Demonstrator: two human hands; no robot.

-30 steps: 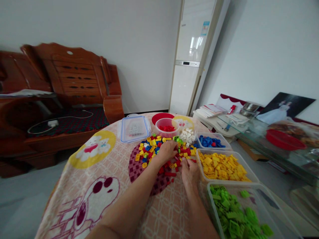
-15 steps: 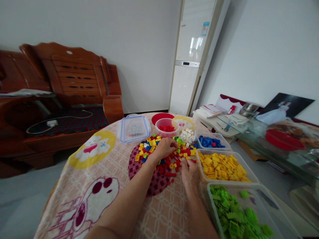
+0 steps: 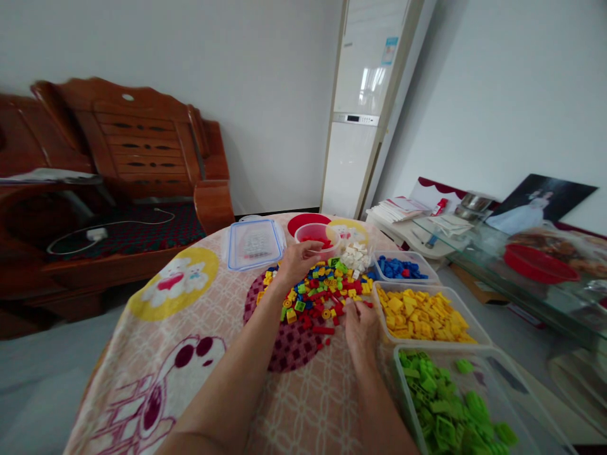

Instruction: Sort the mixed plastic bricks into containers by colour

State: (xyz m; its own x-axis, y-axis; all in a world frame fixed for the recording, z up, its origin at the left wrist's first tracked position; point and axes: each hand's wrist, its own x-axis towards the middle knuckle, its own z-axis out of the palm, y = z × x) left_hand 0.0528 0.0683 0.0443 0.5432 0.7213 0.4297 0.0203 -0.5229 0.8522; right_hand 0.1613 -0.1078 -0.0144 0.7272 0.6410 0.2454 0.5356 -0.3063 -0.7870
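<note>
A heap of mixed small plastic bricks [image 3: 318,292], red, yellow, blue and green, lies on the patterned tablecloth [image 3: 190,328]. My left hand [image 3: 296,259] is raised at the heap's far side, right by the round clear bowl of red bricks [image 3: 317,236], its fingers curled; what they hold is hidden. My right hand [image 3: 359,322] rests at the heap's near right edge beside the yellow bin [image 3: 422,314], fingertips pinched among the bricks.
Clear bins hold blue bricks [image 3: 401,268], yellow bricks and green bricks [image 3: 450,411] along the right. White bricks [image 3: 356,256] sit in a pile, with a flat clear lid [image 3: 253,243] and a red lid [image 3: 308,221] behind. A wooden bench [image 3: 118,183] stands left, a glass table [image 3: 521,259] right.
My left hand lifted off the heap and moved back toward the bowl of red bricks, uncovering more of the heap. My right hand stayed nearly where it was.
</note>
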